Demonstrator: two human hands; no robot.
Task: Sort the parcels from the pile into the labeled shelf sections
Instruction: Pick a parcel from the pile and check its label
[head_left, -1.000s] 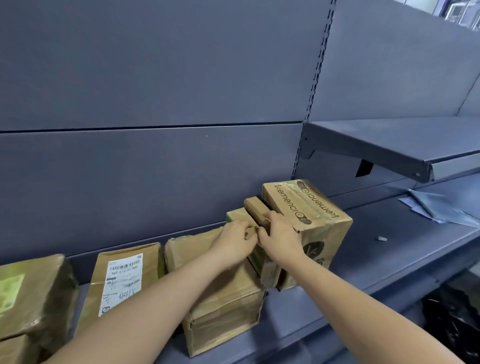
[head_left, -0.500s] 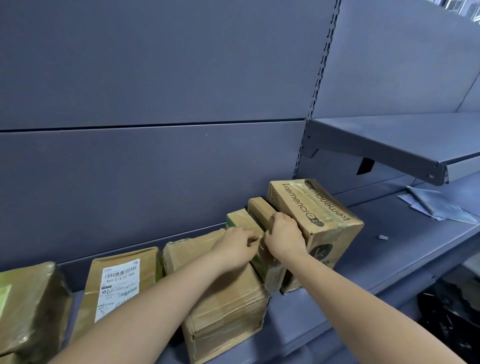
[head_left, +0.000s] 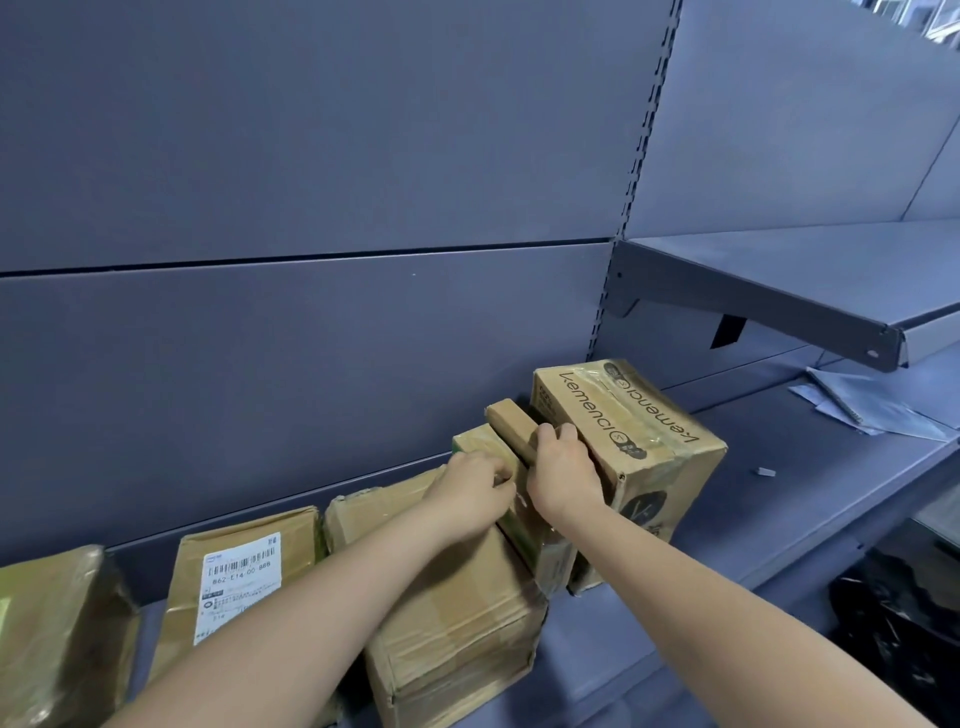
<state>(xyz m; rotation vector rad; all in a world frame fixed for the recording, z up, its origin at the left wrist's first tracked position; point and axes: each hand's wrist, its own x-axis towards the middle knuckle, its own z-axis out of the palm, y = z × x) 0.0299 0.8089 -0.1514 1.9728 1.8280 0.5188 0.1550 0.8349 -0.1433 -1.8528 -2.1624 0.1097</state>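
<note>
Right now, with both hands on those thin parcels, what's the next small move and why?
Probably push the thin brown parcel down level. It stands proud between the green-edged parcel and the Kemenci box, gripped by the right hand; the left hand steadies its neighbour.

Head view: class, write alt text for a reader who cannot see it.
Two hands slot thin parcels into a row of cardboard boxes on a grey shelf: the left hand grips a green-edged parcel, the right hand a slim brown parcel.
</note>
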